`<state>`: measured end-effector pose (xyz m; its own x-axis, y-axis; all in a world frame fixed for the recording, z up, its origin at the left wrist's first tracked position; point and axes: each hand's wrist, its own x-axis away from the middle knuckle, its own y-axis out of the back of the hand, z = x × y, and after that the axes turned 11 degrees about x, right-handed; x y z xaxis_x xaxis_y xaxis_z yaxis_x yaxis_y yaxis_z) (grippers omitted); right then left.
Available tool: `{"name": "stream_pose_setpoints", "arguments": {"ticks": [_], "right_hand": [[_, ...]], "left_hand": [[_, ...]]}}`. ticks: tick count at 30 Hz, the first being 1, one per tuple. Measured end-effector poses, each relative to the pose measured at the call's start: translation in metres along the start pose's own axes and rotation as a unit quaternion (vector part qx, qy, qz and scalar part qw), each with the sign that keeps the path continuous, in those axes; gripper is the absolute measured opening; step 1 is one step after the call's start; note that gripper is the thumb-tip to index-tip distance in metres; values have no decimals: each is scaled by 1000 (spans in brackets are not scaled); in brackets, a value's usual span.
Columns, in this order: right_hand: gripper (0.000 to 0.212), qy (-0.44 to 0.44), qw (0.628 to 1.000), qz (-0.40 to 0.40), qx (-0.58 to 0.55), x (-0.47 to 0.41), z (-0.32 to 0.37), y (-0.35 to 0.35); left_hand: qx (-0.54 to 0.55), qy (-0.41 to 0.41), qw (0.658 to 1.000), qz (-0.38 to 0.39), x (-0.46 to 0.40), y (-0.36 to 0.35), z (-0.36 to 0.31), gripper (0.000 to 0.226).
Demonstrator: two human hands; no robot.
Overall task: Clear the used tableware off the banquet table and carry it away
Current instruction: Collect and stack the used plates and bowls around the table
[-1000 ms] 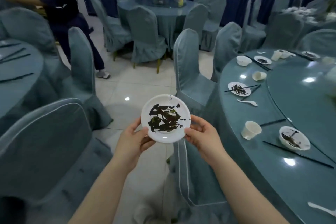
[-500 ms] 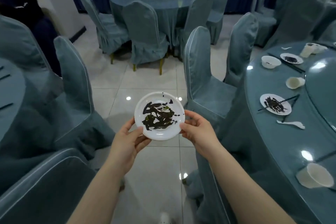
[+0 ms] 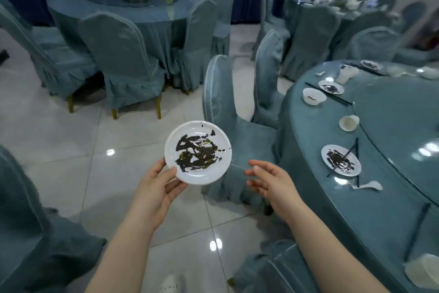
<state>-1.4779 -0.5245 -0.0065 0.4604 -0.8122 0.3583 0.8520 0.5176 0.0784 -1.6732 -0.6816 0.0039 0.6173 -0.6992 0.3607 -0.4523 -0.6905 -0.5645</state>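
A small white plate (image 3: 213, 174) smeared with dark sauce and green scraps hangs over the tiled floor, pinched at its lower left rim by my left hand (image 3: 158, 188). My right hand (image 3: 270, 181) floats a little to the plate's right, fingers spread, touching nothing. To the right, the round banquet table (image 3: 380, 209) carries another dirty plate (image 3: 341, 163) crossed by black chopsticks, a white spoon (image 3: 368, 185), a tipped cup (image 3: 348, 122), a white bowl (image 3: 314, 96) and further plates behind.
Covered blue chairs (image 3: 228, 112) stand between me and the banquet table. Another round table (image 3: 133, 10) ringed by chairs fills the back left. A chair back (image 3: 21, 233) is close at my lower left. A cup (image 3: 425, 271) sits at the table's near edge.
My right hand has let go of the plate and moved to the right, open. The view has swung right, bringing the banquet table closer. The person at the left is out of view.
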Motion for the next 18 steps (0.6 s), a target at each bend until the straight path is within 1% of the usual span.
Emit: {"name": "stream_pose_setpoints", "arguments": {"ticks": [5, 8, 11, 14, 18], "right_hand": [[12, -24, 987, -158, -29, -47, 7, 19], [12, -38, 970, -237, -27, -66, 3, 43], [12, -63, 946, -318, -24, -81, -7, 77], [11, -91, 913, -398, 14, -102, -23, 118], [19, -142, 875, -454, 91, -143, -50, 178]], "left_hand": [[-35, 30, 996, 79, -104, -40, -29, 32], [-52, 54, 991, 113, -150, -66, -27, 33], [-78, 83, 983, 142, -189, -95, -17, 31], [-104, 113, 975, 158, -228, -129, -4, 28], [-143, 126, 964, 185, -282, -185, 19, 28]]}}
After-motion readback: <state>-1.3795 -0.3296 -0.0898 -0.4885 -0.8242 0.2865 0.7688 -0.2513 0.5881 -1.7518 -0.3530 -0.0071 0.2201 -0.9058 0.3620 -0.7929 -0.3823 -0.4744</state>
